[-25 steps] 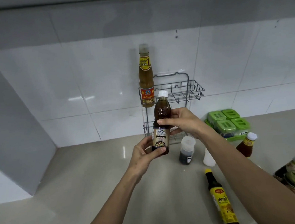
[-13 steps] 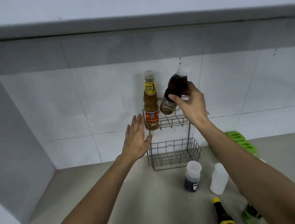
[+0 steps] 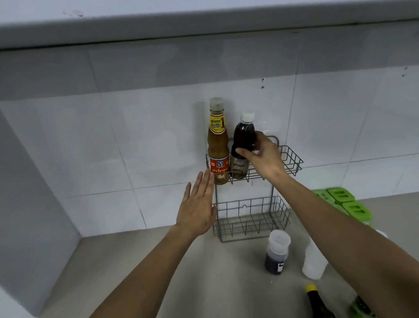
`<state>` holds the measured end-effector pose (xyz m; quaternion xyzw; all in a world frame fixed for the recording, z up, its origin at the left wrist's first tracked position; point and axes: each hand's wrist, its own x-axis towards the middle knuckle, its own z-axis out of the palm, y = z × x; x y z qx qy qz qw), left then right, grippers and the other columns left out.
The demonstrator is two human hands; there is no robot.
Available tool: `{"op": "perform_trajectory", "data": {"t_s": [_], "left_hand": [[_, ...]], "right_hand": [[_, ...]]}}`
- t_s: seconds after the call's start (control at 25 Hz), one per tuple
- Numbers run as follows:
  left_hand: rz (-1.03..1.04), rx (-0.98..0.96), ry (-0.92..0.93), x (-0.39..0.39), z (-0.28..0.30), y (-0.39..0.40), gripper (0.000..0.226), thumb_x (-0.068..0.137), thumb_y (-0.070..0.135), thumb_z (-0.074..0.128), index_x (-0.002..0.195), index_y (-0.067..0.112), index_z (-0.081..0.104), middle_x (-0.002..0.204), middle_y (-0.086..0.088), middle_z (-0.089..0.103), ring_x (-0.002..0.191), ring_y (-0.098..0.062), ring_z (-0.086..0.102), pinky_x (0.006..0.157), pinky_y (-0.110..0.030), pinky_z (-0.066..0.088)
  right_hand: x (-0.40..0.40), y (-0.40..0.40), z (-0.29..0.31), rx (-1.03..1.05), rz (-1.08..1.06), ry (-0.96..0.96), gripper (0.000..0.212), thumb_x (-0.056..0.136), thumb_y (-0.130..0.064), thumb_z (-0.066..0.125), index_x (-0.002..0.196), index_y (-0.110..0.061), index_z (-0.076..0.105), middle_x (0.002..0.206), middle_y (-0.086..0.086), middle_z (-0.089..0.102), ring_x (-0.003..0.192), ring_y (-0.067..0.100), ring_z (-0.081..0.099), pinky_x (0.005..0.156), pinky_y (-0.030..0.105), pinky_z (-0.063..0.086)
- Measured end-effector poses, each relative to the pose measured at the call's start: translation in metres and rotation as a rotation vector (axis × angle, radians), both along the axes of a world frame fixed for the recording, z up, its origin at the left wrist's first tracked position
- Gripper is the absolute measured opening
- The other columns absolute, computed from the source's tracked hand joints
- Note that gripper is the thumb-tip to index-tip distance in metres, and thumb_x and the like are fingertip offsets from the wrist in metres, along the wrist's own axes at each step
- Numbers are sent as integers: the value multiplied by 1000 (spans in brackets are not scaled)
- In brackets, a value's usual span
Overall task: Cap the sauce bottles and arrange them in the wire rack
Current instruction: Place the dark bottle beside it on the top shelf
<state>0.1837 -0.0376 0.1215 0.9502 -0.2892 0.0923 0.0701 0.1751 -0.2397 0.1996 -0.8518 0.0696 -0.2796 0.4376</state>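
Observation:
A two-tier grey wire rack [image 3: 292,160] hangs on the tiled wall. In its upper basket stands a tall tan sauce bottle [image 3: 217,143] with a clear cap. Beside it, to the right, a dark sauce bottle [image 3: 243,137] with a white cap sits upright in the same basket. My right hand [image 3: 264,158] grips this dark bottle around its middle. My left hand [image 3: 198,208] is flat with straight fingers, fingertips at the rack's left edge near the tan bottle. The lower basket [image 3: 250,218] holds nothing.
On the counter below stand a small dark bottle with a clear cap [image 3: 277,254] and a white bottle [image 3: 312,264]. A yellow-capped dark bottle [image 3: 320,309] lies at the bottom edge. Green-lidded containers [image 3: 344,201] sit at the right by the wall.
My right hand lifted the dark bottle from in front of me up into the upper basket beside the tan bottle. My left hand let go and moved to the rack's left side.

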Motion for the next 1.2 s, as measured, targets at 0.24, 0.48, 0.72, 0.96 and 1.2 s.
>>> {"op": "perform_trajectory", "data": {"t_s": [0.24,0.48,0.72,0.96,1.2], "left_hand": [[-7,-12,8,-1,4,0,80,101,34,42,154,15,-14,164,-2,-17,151,-18,-17,122,-39,-4],[-1,-21,43,-3,4,-2,81,101,33,43,153,15,-15,164,-3,-17,151,-18,-16,124,-40,-2],[9,-6,47,-3,6,-3,82,100,32,45,154,14,-14,164,-3,-17,151,-18,-16,122,-39,-4],[31,41,54,-2,11,-4,83,100,35,45,154,14,-14,164,-3,-17,151,-20,-16,122,-42,-3],[20,-152,159,-13,4,-2,80,99,30,48,156,16,-7,165,-1,-10,152,-21,-11,122,-45,3]], "right_hand": [[9,-4,0,-23,93,94,58,83,-33,72,134,-18,49,130,5,65,120,23,61,100,47,50],[7,-9,2,-12,179,129,58,88,-27,68,139,-17,43,134,8,61,124,22,57,104,43,46],[10,-8,2,1,179,170,56,90,-28,66,139,-15,43,138,10,58,125,27,56,105,46,46],[14,-8,4,-43,158,248,56,92,-23,63,142,-14,39,138,12,57,126,29,56,105,45,46],[-39,-10,-10,50,72,205,57,87,-29,70,137,-12,50,132,5,60,119,24,58,99,42,50]]}}
